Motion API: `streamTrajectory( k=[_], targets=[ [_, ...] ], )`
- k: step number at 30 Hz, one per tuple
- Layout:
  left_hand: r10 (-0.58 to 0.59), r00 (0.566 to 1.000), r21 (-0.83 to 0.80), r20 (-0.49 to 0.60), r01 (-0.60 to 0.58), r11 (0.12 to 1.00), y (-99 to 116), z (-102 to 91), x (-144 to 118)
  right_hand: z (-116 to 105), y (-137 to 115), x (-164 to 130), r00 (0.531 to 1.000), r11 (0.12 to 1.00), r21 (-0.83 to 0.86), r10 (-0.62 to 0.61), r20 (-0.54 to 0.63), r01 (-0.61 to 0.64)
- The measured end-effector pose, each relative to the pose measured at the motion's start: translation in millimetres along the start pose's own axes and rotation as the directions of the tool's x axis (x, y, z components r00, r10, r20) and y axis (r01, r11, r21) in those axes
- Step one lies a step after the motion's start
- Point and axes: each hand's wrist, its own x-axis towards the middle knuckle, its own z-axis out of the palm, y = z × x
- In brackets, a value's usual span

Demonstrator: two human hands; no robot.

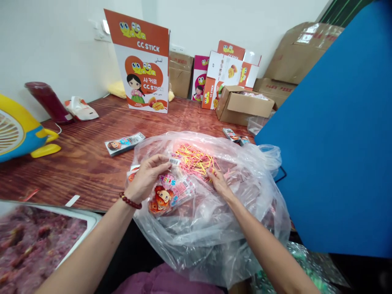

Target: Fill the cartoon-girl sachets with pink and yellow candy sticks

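Left hand (146, 177) pinching printed packet (167, 192), right hand (218, 182) beside it gripping sticks (194, 160) in bag (245, 196)

Both bare forearms reach forward from the bottom edge and converge toward the middle. The left hand (146, 176) is raised, its back turned to the camera, thumb and fingers curled inward and pinched closed at the tips, with a bracelet of dark red beads around the wrist. The right hand (218, 182) lies lower and farther forward, palm down, wrist straight, fingers bent and drawn together at their tips. The two hands are near each other, not touching.
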Motion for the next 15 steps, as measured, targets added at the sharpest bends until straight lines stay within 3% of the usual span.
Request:
streamTrajectory(
  k=[4,8,12,15],
  targets=[
    [-0.064,0.997,0.005,0.036,0.063,0.998,-16.0,21.8,-24.7,-7.8,-5.9,9.7,1.0,1.0,-0.006,-0.001,-0.002,0.001],
    [-0.075,0.991,0.191,0.115,0.052,0.98,-33.6,30.5,-43.5,-30.8,-16.0,23.1,1.0,0.998,-0.067,-0.008,-0.029,0.006],
    [-0.07,0.973,0.362,0.221,-0.015,0.932,-49.3,30.9,-52.3,-48.7,-20.9,17.2,0.996,0.97,-0.244,0.02,0.083,0.001],
    [-0.109,0.956,0.414,0.273,-0.015,0.91,-58.1,32.1,-53.5,-44.5,-18.1,0.4,0.978,0.885,-0.465,0.063,0.197,0.036]
  ],
)
